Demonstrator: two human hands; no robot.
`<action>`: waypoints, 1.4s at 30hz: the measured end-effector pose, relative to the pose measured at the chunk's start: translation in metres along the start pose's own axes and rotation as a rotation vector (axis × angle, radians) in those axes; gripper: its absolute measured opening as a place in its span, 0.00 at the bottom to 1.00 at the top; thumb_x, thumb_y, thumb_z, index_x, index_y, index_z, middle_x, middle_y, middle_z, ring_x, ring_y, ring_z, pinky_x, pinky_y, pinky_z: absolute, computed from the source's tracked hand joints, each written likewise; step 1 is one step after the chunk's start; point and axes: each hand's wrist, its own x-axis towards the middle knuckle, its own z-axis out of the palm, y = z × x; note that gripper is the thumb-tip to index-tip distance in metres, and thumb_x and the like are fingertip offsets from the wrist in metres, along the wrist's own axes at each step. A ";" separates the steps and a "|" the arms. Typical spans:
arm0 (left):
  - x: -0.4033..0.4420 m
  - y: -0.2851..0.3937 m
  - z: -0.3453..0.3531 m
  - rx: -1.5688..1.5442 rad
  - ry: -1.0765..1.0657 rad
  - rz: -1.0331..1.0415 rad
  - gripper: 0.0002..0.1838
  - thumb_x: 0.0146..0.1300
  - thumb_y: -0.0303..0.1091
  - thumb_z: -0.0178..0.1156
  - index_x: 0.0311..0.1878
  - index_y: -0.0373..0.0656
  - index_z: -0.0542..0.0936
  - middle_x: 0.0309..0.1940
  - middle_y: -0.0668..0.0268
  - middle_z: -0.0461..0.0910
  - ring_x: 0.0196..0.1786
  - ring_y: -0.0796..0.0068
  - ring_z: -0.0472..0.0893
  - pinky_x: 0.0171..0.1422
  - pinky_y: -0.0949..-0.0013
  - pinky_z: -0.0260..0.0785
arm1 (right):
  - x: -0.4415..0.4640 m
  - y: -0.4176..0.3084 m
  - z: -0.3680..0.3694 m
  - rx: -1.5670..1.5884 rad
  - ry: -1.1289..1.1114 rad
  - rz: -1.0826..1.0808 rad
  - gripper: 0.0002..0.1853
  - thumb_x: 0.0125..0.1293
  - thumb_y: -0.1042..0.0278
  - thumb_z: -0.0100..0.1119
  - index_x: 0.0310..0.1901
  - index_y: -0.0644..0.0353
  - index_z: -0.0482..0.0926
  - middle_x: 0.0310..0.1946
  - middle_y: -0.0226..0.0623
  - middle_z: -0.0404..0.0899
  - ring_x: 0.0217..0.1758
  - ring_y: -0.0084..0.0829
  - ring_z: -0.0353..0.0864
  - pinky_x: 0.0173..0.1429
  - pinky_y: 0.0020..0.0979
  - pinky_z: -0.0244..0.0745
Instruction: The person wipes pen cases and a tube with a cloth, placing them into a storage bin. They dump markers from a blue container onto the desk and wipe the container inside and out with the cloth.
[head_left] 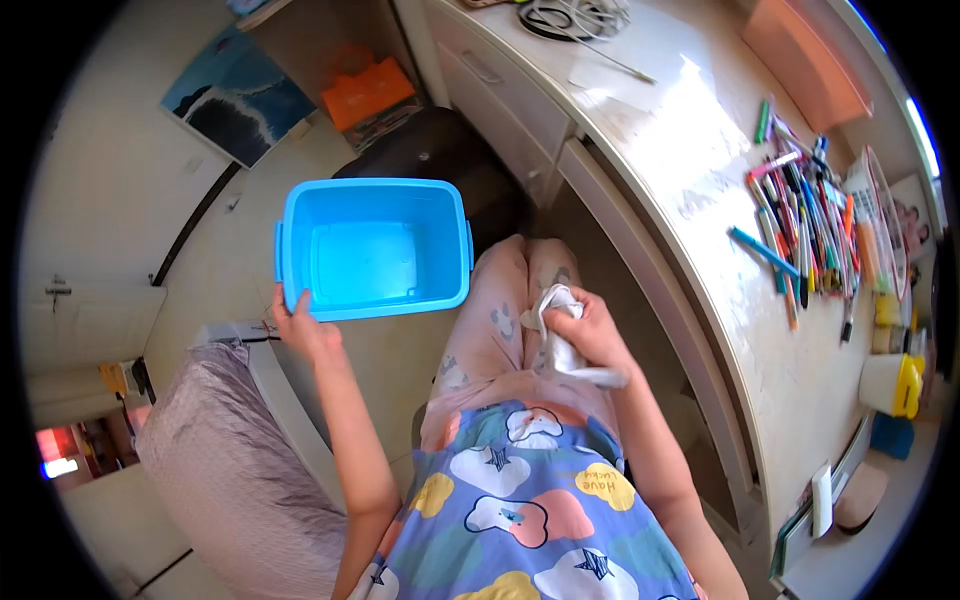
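A blue plastic bin (365,262) is held out over the floor at the left, its open top facing me and nothing inside it. My left hand (308,332) grips the bin's near left corner, with the thumb over the rim and the other fingers partly hidden behind the wall. Above my lap, my right hand (592,335) is closed round a crumpled white cloth (562,345), whose loose end hangs past the wrist. The bin and the cloth are apart.
To the right runs a white desk (660,150) with a heap of pens and markers (805,225). A white basket (880,215) and a yellow-and-white container (890,385) stand beyond. A bed (230,470) is at the left; a dark stool (440,165) and an orange bag (370,92) are ahead.
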 end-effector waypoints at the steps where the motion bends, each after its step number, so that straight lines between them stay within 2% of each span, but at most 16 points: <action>1: 0.001 -0.011 0.000 -0.006 0.021 0.014 0.25 0.61 0.12 0.51 0.63 0.35 0.70 0.60 0.55 0.73 0.59 0.60 0.75 0.63 0.58 0.70 | 0.010 0.013 0.007 0.078 0.008 0.001 0.13 0.56 0.72 0.64 0.44 0.63 0.79 0.32 0.30 0.81 0.33 0.21 0.78 0.39 0.25 0.74; 4: 0.005 -0.023 0.010 -0.042 0.029 -0.057 0.26 0.59 0.11 0.51 0.62 0.36 0.70 0.59 0.55 0.74 0.60 0.60 0.74 0.64 0.58 0.69 | 0.035 0.028 0.017 -0.037 0.088 -0.020 0.23 0.55 0.74 0.63 0.54 0.62 0.73 0.37 0.34 0.80 0.38 0.26 0.79 0.44 0.27 0.74; 8: 0.033 -0.048 0.035 -0.042 -0.133 -0.190 0.28 0.55 0.11 0.53 0.62 0.36 0.72 0.59 0.54 0.74 0.59 0.60 0.75 0.63 0.60 0.70 | 0.070 0.048 0.021 0.067 0.107 0.009 0.26 0.53 0.73 0.65 0.56 0.62 0.72 0.38 0.34 0.79 0.40 0.25 0.78 0.45 0.28 0.75; 12: 0.059 -0.078 0.092 0.028 -0.371 -0.260 0.28 0.52 0.11 0.53 0.60 0.34 0.74 0.56 0.53 0.75 0.56 0.61 0.77 0.60 0.64 0.71 | 0.095 0.031 0.026 -0.076 0.101 0.023 0.26 0.55 0.71 0.65 0.57 0.61 0.71 0.43 0.37 0.78 0.43 0.28 0.78 0.49 0.30 0.75; 15: 0.086 -0.104 0.140 0.137 -0.540 -0.301 0.28 0.52 0.12 0.54 0.60 0.35 0.75 0.55 0.54 0.76 0.55 0.62 0.77 0.58 0.66 0.71 | 0.125 0.065 0.019 -0.289 0.104 -0.158 0.28 0.57 0.74 0.64 0.61 0.60 0.69 0.45 0.33 0.78 0.43 0.23 0.77 0.47 0.27 0.75; 19: 0.106 -0.118 0.193 0.244 -0.710 -0.313 0.28 0.53 0.14 0.56 0.60 0.35 0.75 0.56 0.55 0.77 0.56 0.63 0.77 0.59 0.66 0.71 | 0.134 0.057 0.020 -0.379 0.121 -0.260 0.31 0.57 0.74 0.64 0.64 0.61 0.67 0.53 0.39 0.77 0.54 0.32 0.77 0.57 0.30 0.72; 22: 0.115 -0.130 0.217 0.213 -0.770 -0.235 0.28 0.55 0.17 0.59 0.63 0.36 0.73 0.59 0.55 0.75 0.60 0.63 0.75 0.64 0.66 0.67 | 0.140 0.059 0.023 -0.481 0.110 -0.279 0.34 0.56 0.74 0.65 0.66 0.60 0.66 0.56 0.44 0.76 0.58 0.37 0.77 0.61 0.31 0.70; 25: 0.114 -0.143 0.228 0.152 -0.630 -0.143 0.30 0.57 0.20 0.60 0.66 0.36 0.70 0.64 0.55 0.71 0.66 0.62 0.70 0.69 0.65 0.63 | 0.139 0.050 0.032 -0.508 0.055 -0.214 0.34 0.54 0.71 0.65 0.65 0.62 0.67 0.58 0.48 0.73 0.60 0.46 0.75 0.62 0.36 0.71; 28: 0.104 -0.150 0.217 0.156 -0.572 -0.117 0.31 0.57 0.21 0.61 0.66 0.37 0.68 0.66 0.55 0.68 0.69 0.61 0.67 0.72 0.63 0.59 | 0.139 0.051 0.037 -0.480 0.015 -0.199 0.34 0.54 0.72 0.64 0.65 0.62 0.67 0.58 0.49 0.73 0.60 0.45 0.76 0.62 0.36 0.71; 31: 0.087 -0.173 0.185 0.403 -0.517 0.167 0.27 0.58 0.23 0.61 0.63 0.37 0.71 0.66 0.53 0.68 0.69 0.57 0.67 0.73 0.61 0.58 | 0.137 0.057 0.036 -0.467 0.037 -0.218 0.32 0.56 0.72 0.64 0.64 0.61 0.68 0.55 0.45 0.76 0.56 0.37 0.78 0.59 0.32 0.72; 33: 0.041 -0.157 0.165 0.640 -0.563 0.667 0.23 0.60 0.25 0.59 0.59 0.39 0.73 0.62 0.52 0.70 0.68 0.51 0.67 0.73 0.58 0.58 | 0.134 0.055 0.035 -0.458 0.060 -0.222 0.30 0.56 0.73 0.64 0.63 0.61 0.69 0.52 0.43 0.78 0.53 0.33 0.79 0.57 0.31 0.73; 34: 0.011 -0.147 0.159 0.686 -0.652 0.658 0.20 0.61 0.26 0.58 0.58 0.39 0.73 0.59 0.52 0.73 0.65 0.49 0.69 0.71 0.58 0.60 | 0.133 0.051 0.034 -0.458 0.072 -0.217 0.29 0.56 0.72 0.64 0.62 0.61 0.70 0.51 0.43 0.79 0.52 0.33 0.80 0.56 0.30 0.73; 36: -0.039 -0.146 0.144 0.706 -0.948 0.449 0.20 0.62 0.31 0.61 0.58 0.40 0.74 0.57 0.53 0.75 0.62 0.52 0.73 0.69 0.59 0.62 | 0.129 0.042 0.032 -0.450 0.093 -0.204 0.28 0.56 0.72 0.64 0.60 0.62 0.71 0.49 0.44 0.80 0.51 0.35 0.81 0.55 0.32 0.74; 37: -0.057 -0.143 0.140 0.781 -1.109 0.559 0.21 0.63 0.33 0.60 0.60 0.40 0.73 0.56 0.53 0.76 0.63 0.53 0.72 0.70 0.56 0.61 | 0.126 0.036 0.031 -0.444 0.100 -0.195 0.27 0.57 0.71 0.63 0.60 0.61 0.71 0.48 0.45 0.80 0.51 0.37 0.81 0.56 0.33 0.74; 38: -0.073 -0.149 0.137 0.892 -1.149 0.746 0.24 0.62 0.33 0.61 0.62 0.41 0.73 0.55 0.54 0.76 0.62 0.57 0.73 0.71 0.54 0.58 | 0.122 0.031 0.028 -0.440 0.104 -0.186 0.27 0.57 0.70 0.63 0.60 0.61 0.71 0.48 0.46 0.81 0.51 0.40 0.82 0.56 0.34 0.75; 42: -0.085 -0.166 0.131 1.107 -1.142 0.755 0.26 0.59 0.26 0.57 0.63 0.45 0.73 0.55 0.60 0.79 0.62 0.63 0.75 0.73 0.52 0.55 | 0.103 0.019 0.018 -0.422 0.143 -0.224 0.26 0.57 0.71 0.62 0.59 0.61 0.72 0.44 0.44 0.81 0.47 0.35 0.82 0.53 0.32 0.75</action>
